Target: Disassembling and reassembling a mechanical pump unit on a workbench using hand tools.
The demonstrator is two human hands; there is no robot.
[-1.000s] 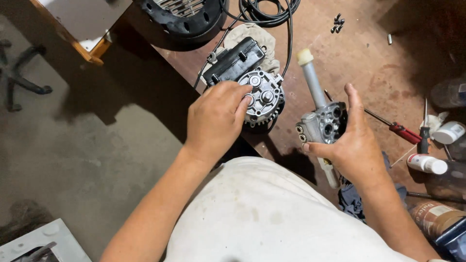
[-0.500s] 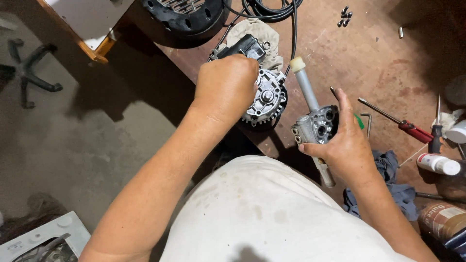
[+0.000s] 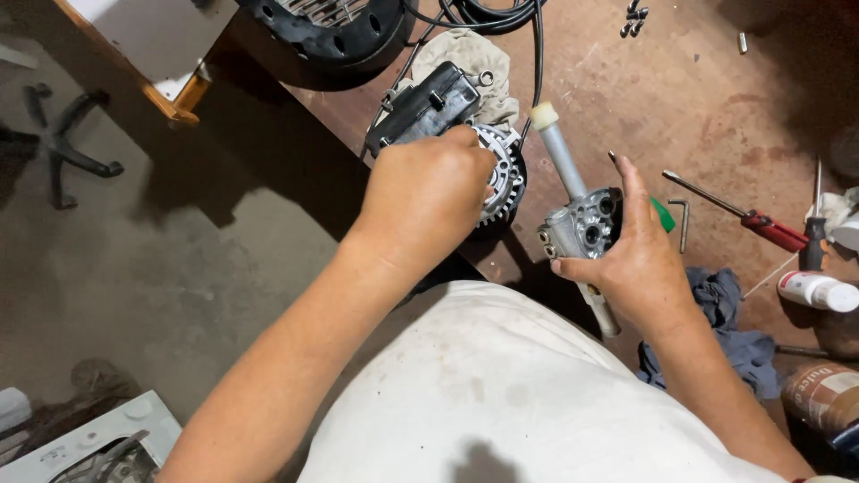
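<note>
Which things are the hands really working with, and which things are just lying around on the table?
In use:
- left hand on the round toothed metal part
- right hand holding the grey metal housing with a shaft

Lying about:
- red-handled screwdriver
- hex key
- white bottle
- blue rag
- loose screws
- black cable

This is a repair workshop: a stained, scuffed brown counter (image 3: 626, 98) carries a red-handled screwdriver (image 3: 743, 213), an angled hex key (image 3: 684, 222), loose bolts (image 3: 633, 18), coiled black cable (image 3: 488, 13), oily rags (image 3: 725, 309) and stripped metal machine parts (image 3: 501, 174) (one round and toothed), above a bare concrete floor (image 3: 161, 295).
</note>
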